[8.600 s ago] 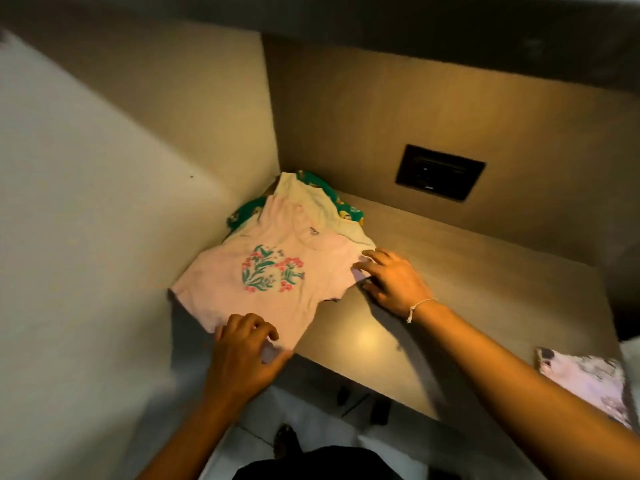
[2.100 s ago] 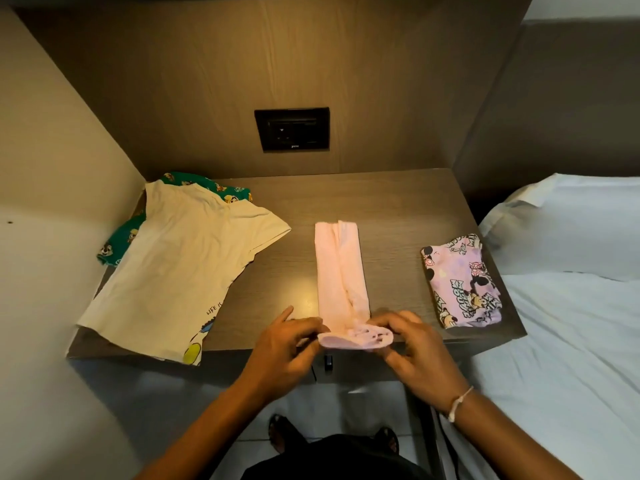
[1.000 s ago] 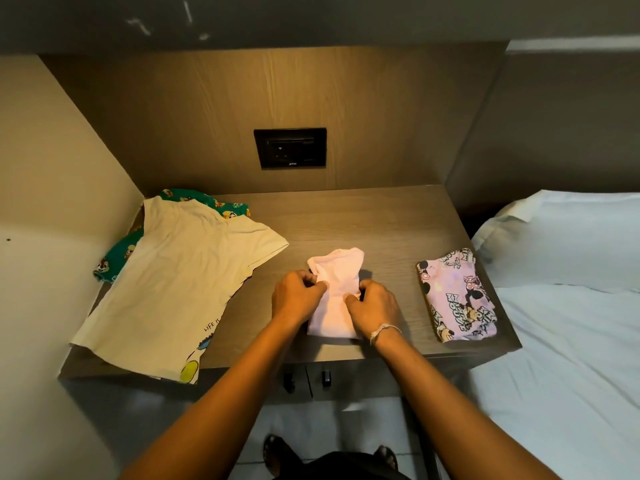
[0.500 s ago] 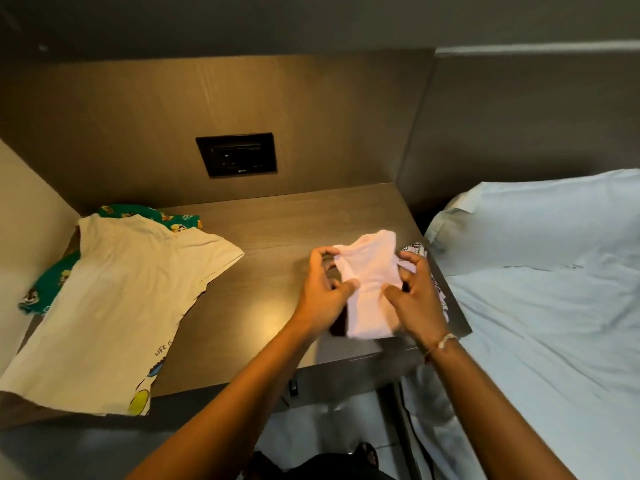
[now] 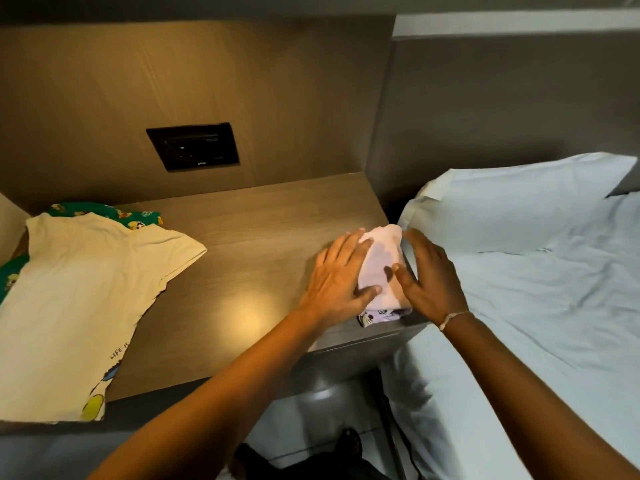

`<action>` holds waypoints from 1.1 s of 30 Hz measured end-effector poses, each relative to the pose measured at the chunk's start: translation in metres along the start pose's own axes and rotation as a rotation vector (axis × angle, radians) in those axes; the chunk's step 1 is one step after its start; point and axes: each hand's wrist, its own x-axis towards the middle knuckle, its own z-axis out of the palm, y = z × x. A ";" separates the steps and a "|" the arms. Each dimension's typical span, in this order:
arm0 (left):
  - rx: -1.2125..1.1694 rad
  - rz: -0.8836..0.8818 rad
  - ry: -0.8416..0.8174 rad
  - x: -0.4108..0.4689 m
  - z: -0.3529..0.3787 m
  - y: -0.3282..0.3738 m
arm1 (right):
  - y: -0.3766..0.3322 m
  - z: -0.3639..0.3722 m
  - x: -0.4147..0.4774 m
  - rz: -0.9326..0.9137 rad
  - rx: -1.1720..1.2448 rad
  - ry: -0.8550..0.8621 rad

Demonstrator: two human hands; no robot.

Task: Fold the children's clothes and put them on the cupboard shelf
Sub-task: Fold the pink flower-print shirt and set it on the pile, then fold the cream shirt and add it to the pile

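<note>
At nine o'clock a cream shirt [image 5: 86, 299] hides most of a green garment [image 5: 104, 211]. On the desk [image 5: 249, 237] at three o'clock, left hand [image 5: 337, 275] and right hand [image 5: 431, 275], fingers straight, flank the folded pink shirt [image 5: 381, 261] (seemingly atop a half-hidden printed garment [image 5: 377, 315]).

The folded pink shirt [image 5: 381, 265], held up off the counter [image 5: 242, 244] half a second ago, now lies on the purple printed garment [image 5: 377, 317] at the right edge. The left hand [image 5: 337, 271] and right hand [image 5: 429, 278] have stopped pinching it and now press flat against its sides.
</note>
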 end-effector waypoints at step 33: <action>0.338 -0.711 0.079 -0.347 -0.148 -0.173 | -0.279 0.213 0.086 -0.835 -0.283 -0.486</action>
